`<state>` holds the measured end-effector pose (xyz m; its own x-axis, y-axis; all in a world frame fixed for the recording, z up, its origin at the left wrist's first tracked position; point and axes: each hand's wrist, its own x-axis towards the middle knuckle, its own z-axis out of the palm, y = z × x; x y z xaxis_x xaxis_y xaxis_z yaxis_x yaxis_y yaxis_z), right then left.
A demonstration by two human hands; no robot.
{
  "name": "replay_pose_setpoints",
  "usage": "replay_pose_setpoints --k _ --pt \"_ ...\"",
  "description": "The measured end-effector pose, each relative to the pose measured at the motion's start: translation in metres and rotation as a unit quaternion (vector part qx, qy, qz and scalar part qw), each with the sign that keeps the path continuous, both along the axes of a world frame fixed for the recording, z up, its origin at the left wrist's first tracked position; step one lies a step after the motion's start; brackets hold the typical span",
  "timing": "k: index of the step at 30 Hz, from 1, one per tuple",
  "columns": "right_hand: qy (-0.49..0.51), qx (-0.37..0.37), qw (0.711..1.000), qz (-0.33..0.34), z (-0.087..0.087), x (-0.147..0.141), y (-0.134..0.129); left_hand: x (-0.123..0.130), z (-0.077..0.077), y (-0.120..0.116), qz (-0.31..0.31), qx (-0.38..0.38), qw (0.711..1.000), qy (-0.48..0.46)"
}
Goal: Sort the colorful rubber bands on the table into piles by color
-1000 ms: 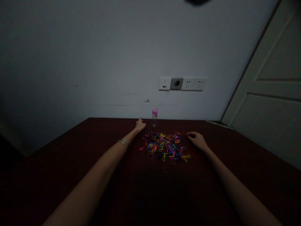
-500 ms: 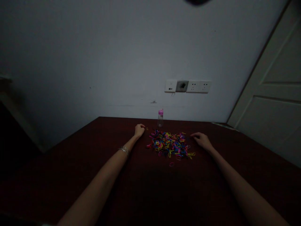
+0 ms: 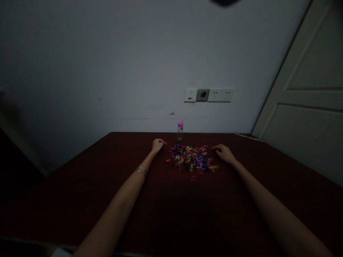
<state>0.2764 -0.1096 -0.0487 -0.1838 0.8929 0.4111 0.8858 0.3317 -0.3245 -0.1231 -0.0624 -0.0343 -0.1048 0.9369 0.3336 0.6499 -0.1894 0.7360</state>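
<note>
A loose heap of many-coloured small rubber bands [image 3: 191,157] lies on the dark red table. Left of the heap, my left hand [image 3: 157,145] has its fingers curled together, and their tips meet a small yellow rubber band [image 3: 165,143]. On the right, my right hand [image 3: 224,153] rests on the tabletop with its fingers stretched toward the heap's edge; I see nothing in them. Just behind the heap stands a clear bottle [image 3: 180,134] with a pink top, upright. One pink rubber band [image 3: 193,178] lies apart, in front of the heap.
The dark red table [image 3: 171,210] reaches back to a pale wall [image 3: 139,64] with a row of sockets and switches [image 3: 209,95]. A panelled door [image 3: 302,100] is at the right. The picture is dim.
My left fingertips have closed the small gap to the yellow rubber band. My right hand stays beside the heap. The whole view has shifted slightly.
</note>
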Motion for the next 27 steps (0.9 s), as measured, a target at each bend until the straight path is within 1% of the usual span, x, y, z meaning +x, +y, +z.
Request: replay_pose_setpoints --k 6,11,17,22,27 --pt "-0.014 -0.002 1.0 -0.008 0.004 -0.004 -0.008 -0.003 -0.001 0.001 -0.013 -0.003 1.0 -0.023" --pt "-0.03 -0.001 1.0 -0.007 0.004 -0.007 -0.013 -0.003 -0.001 -0.001 -0.011 0.006 0.999 -0.045" --pt "-0.041 -0.005 0.999 -0.034 0.004 -0.012 -0.024 -0.001 0.002 -0.007 -0.013 0.001 0.999 -0.053" --pt "-0.043 -0.01 0.999 -0.031 0.006 -0.015 -0.033 -0.002 0.003 -0.006 -0.036 0.002 0.997 -0.071" --pt "-0.017 -0.017 0.999 -0.023 0.006 -0.015 -0.033 -0.002 0.002 -0.002 -0.017 0.021 0.993 -0.113"
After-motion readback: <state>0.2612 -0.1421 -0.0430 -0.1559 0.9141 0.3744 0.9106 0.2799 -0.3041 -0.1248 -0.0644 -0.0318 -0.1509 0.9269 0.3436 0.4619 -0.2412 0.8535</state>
